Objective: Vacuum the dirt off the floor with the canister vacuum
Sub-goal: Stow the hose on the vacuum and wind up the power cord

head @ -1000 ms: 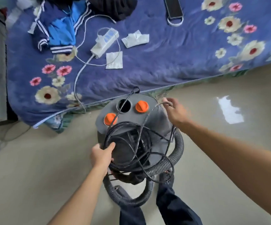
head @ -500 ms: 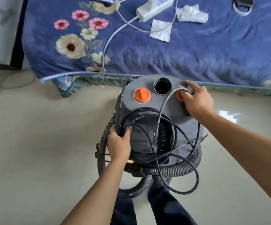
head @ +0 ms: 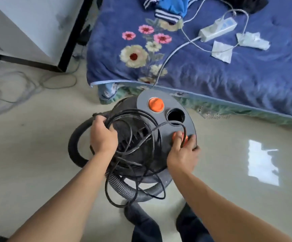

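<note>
Both hands have turned the vacuum (head: 161,117) a bit to the right, and it stands on the floor (head: 36,154) just beside the bed (head: 211,75). On its top the left hand (head: 103,138) fingers grip the cord (head: 133,113), and the right hand (head: 182,157) fingers pinch a cord loop over its orange knob (head: 175,135).

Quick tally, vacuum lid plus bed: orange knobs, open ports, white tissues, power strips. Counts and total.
Round orange plastic knobs: 2, one partly under the right hand
Open round black port: 1
Crumpled white tissues: 2
White plastic power strip: 1
Total: 6
</note>
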Motion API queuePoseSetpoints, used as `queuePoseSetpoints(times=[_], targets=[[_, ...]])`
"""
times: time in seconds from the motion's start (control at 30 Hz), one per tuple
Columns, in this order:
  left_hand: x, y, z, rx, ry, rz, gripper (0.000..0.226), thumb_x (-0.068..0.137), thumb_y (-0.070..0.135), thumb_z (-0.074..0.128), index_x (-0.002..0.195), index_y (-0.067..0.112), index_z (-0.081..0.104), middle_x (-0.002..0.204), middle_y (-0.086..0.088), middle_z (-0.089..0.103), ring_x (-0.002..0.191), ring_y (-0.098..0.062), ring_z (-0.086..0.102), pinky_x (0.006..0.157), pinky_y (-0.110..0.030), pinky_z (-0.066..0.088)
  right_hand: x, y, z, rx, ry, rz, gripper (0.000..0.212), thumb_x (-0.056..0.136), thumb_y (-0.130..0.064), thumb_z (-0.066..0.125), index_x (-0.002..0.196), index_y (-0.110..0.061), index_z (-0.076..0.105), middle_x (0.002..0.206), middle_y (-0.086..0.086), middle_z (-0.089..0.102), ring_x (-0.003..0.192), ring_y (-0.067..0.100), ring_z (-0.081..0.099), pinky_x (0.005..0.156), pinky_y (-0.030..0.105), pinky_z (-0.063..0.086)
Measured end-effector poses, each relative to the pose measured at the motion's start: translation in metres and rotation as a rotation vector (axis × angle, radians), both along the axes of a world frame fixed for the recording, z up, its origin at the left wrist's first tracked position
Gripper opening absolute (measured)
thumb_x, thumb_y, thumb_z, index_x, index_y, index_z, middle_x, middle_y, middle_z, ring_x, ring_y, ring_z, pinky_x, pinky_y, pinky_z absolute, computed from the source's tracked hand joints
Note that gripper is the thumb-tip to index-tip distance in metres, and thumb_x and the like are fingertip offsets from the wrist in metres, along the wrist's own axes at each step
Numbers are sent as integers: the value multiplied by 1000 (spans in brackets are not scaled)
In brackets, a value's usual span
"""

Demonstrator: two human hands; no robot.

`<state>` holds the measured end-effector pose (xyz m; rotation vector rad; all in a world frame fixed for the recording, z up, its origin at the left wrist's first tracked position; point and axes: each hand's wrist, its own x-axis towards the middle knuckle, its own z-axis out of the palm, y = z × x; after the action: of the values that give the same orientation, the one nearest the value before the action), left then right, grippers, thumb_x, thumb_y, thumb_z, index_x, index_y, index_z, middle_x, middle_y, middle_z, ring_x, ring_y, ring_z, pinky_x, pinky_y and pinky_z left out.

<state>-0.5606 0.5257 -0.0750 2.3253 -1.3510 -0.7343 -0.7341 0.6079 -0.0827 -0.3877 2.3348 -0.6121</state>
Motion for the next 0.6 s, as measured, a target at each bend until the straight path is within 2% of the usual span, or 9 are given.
queuePoseSetpoints(times=[0.07,0.17,0.27,0.37,0.47,0.53,0.6], targets=[[22,8,8,-17,-96,12,17,91,12,58,106,6,55,113,-15,56,106,-34,51,81,-42,37,38,4,2,39,-64,67,65,102,-55,30,159,-27,17,156,20,27,140,40,31,113,47,26],[57,25,11,68,-99,218,28,91,18,59,113,2,53,123,-21,49,117,-40,45,89,-49,40,75,10,11,65,1,397,59,105,-40,34,159,-29,14,162,13,22,144,33,27,114,45,25],[95,23,12,122,53,418,32,94,23,56,117,2,51,127,-23,45,116,-44,46,91,-49,41,98,-10,19,-154,232,672,61,102,-36,35,159,-27,16,166,6,14,148,30,21,114,48,24],[126,-2,23,48,168,478,32,96,24,54,118,1,53,128,-21,49,112,-40,52,88,-41,42,109,-70,24,-354,290,652,64,97,-33,41,157,-23,24,162,8,26,145,32,28,112,49,27],[144,-30,35,6,202,467,32,95,29,53,116,5,54,126,-14,53,110,-34,53,80,-36,39,105,-146,30,-281,304,644,69,95,-32,56,156,-28,24,157,6,34,142,32,33,111,51,32],[143,-47,42,11,202,439,35,93,32,53,119,7,55,127,-12,52,114,-34,51,85,-40,42,105,-188,27,-226,302,750,64,96,-37,55,154,-28,30,155,6,38,140,32,36,112,50,33],[136,-64,46,67,206,401,38,94,32,53,123,9,53,130,-13,47,119,-34,48,94,-44,42,114,-217,17,-148,250,893,61,98,-54,47,152,-28,35,153,9,41,140,34,37,112,49,34]])
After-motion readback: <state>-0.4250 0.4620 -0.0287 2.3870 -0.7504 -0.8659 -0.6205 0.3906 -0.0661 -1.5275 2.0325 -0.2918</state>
